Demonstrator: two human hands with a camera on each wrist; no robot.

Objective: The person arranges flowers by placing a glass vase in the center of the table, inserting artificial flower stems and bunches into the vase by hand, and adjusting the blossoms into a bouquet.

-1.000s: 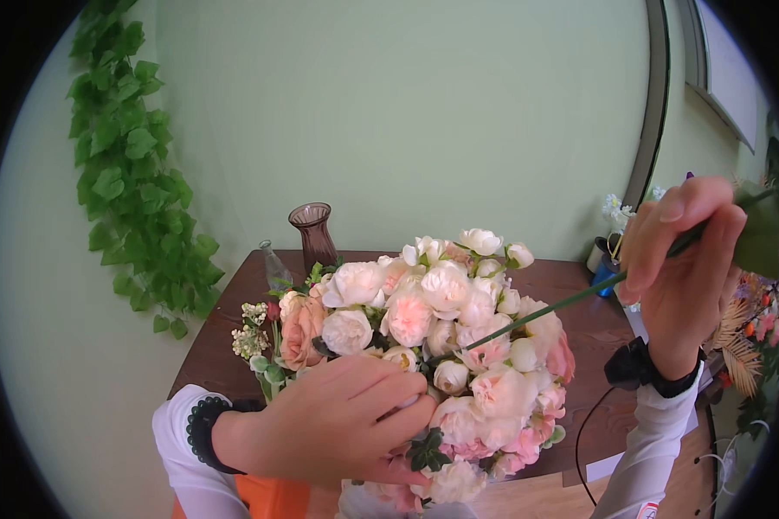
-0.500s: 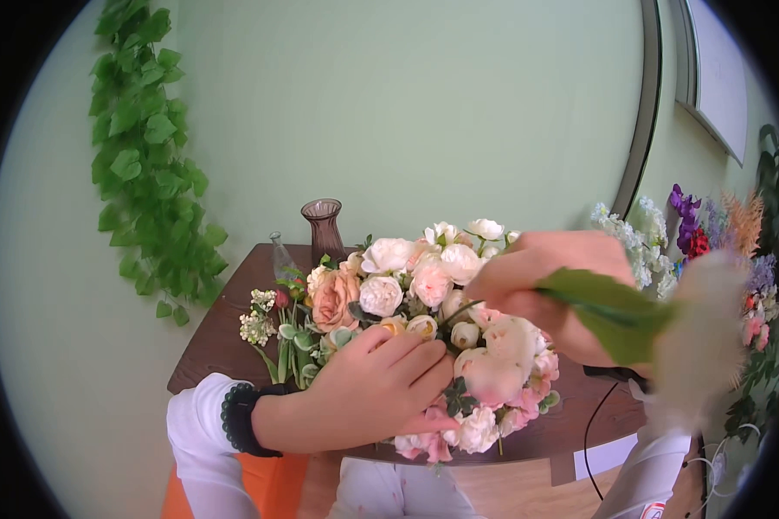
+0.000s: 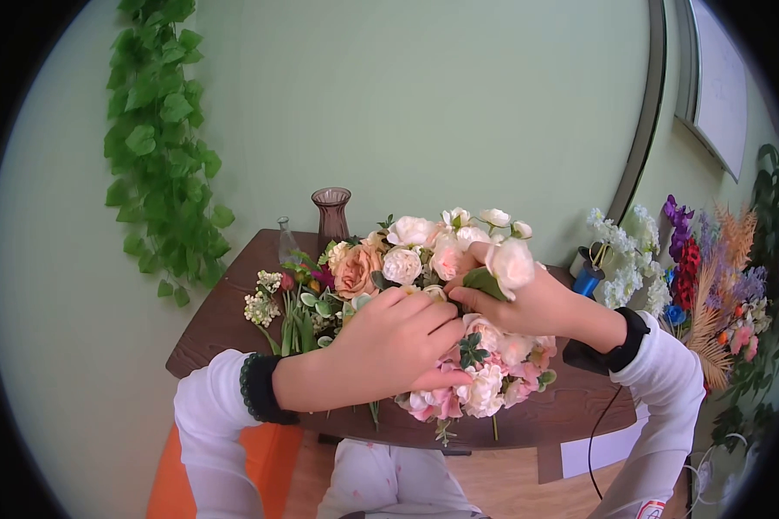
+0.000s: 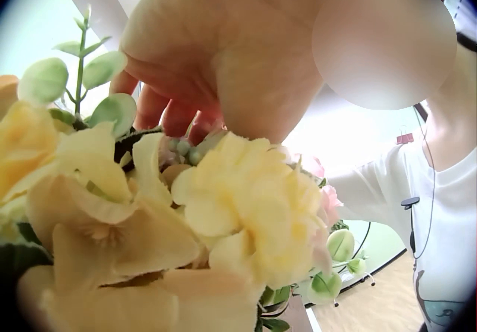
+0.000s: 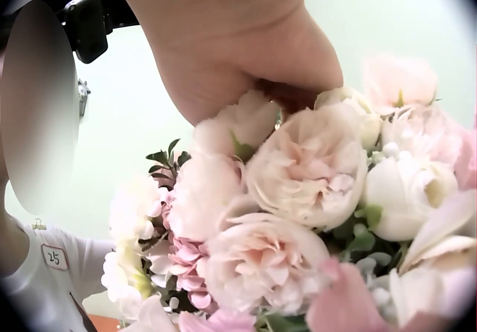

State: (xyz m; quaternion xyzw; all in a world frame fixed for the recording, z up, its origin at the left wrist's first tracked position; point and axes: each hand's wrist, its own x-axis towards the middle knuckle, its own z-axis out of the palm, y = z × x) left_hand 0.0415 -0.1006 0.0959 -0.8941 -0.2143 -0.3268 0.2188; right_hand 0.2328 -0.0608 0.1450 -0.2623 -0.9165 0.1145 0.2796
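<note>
A large bouquet (image 3: 485,381) of cream, pink and peach blooms is in front of the person, above the wooden table. The left hand (image 3: 398,342) lies over its near left side, fingers curled down among the blooms; the left wrist view shows the palm (image 4: 223,48) above yellowish petals, fingertips partly hidden. At the bouquet's right side, the right hand (image 3: 528,303) holds a pale rose (image 3: 511,264) by its stem, close below the bloom and its green leaf (image 3: 485,283). In the right wrist view that hand (image 5: 231,48) reaches down behind blooms, which hide its fingertips.
A purple glass vase (image 3: 331,216) and a small clear bottle (image 3: 286,242) stand at the table's back left. Loose green stems (image 3: 299,324) lie left of the bouquet. More flowers (image 3: 688,268) fill the right side, near a blue container (image 3: 588,278). A cable (image 3: 592,441) hangs at the table's right edge.
The right hand has come from the upper right down to the bouquet, bringing the rose's long stem in among the blooms. The left hand stays on the bouquet.
</note>
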